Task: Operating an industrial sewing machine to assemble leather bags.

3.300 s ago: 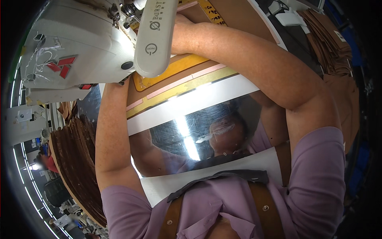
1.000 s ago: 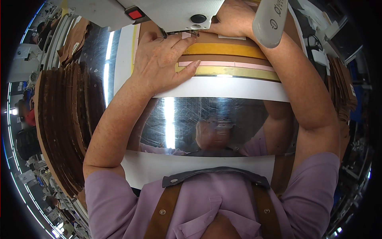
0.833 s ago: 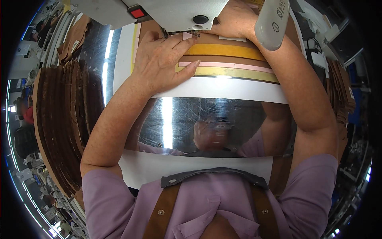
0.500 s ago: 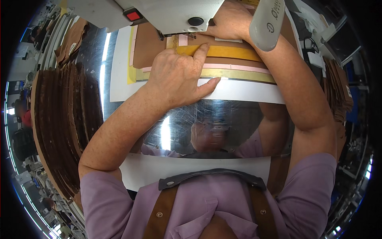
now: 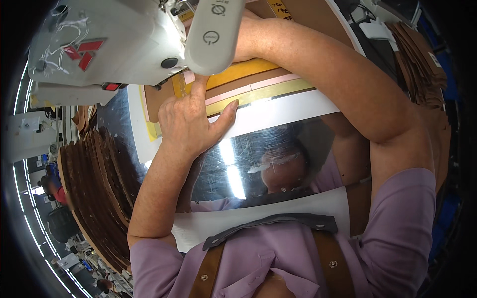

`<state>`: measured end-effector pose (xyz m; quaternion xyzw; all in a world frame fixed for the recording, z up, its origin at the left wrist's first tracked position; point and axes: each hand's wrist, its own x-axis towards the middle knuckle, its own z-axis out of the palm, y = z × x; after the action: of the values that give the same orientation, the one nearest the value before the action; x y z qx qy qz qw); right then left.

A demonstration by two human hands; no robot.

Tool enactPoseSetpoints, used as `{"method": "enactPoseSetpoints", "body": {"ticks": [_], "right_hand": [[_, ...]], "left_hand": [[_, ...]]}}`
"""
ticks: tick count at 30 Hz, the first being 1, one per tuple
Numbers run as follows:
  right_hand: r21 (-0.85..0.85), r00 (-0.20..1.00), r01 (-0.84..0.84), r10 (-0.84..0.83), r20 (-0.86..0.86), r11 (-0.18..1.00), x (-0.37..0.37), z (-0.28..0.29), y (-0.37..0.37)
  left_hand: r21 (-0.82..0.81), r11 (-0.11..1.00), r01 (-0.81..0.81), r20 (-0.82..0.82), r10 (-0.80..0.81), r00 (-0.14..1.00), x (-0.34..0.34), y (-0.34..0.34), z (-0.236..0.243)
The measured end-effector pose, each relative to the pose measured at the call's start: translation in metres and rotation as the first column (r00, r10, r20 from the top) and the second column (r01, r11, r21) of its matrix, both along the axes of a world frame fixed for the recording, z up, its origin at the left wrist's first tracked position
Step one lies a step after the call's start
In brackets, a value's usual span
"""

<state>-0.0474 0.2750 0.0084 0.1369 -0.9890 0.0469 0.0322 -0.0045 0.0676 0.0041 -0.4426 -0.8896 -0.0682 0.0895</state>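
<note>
My left hand (image 5: 186, 119) rests palm down on a layered flat work, thumb and index finger stretched out. Its index fingertip touches beside a small pink patch (image 5: 189, 76), at the end of a yellow strip (image 5: 243, 70). The work has a brown panel (image 5: 226, 88), a pink strip (image 5: 271, 81) and a pale yellow border (image 5: 258, 94). My right hand (image 5: 247, 42) reaches over its far part; the fingers are hidden behind a grey-white oblong attachment (image 5: 213, 42). Above stands the sewing machine head (image 5: 124, 44); its needle area is mostly hidden.
A white sheet (image 5: 293, 110) lies under the work, on a shiny metal plate (image 5: 253, 144). Brown panels are stacked on edge at my left (image 5: 99, 193), and more brown pieces (image 5: 415, 59) stand at the right. A dark cable (image 5: 354, 20) runs at the far right.
The view has tilted and turned, so the machine head looks larger and farther left. My left index fingertip now lies closer to the pink patch. Both arms keep much the same pose.
</note>
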Motion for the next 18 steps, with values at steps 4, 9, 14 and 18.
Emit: {"method": "enactPoseSetpoints", "body": {"ticks": [4,9,14,18], "right_hand": [[-0.089,0.996,-0.003,0.011,0.085,0.996,0.006,0.001,-0.006],[-0.006,0.999,0.030,-0.030,-0.013,1.000,0.004,-0.006,-0.006],[0.021,0.999,0.024,-0.024,0.043,1.000,0.010,-0.003,-0.005],[0.005,1.000,0.024,-0.024,-0.021,1.000,0.008,-0.009,-0.005]], "left_hand": [[0.036,0.999,0.039,-0.048,-0.037,0.998,0.000,-0.003,0.000],[0.085,0.992,0.094,-0.098,-0.086,0.991,-0.004,-0.001,-0.003],[0.085,0.994,0.075,-0.060,-0.070,0.996,-0.004,-0.001,-0.006],[0.113,0.991,0.074,-0.053,-0.069,0.996,-0.003,-0.001,-0.004]]}}
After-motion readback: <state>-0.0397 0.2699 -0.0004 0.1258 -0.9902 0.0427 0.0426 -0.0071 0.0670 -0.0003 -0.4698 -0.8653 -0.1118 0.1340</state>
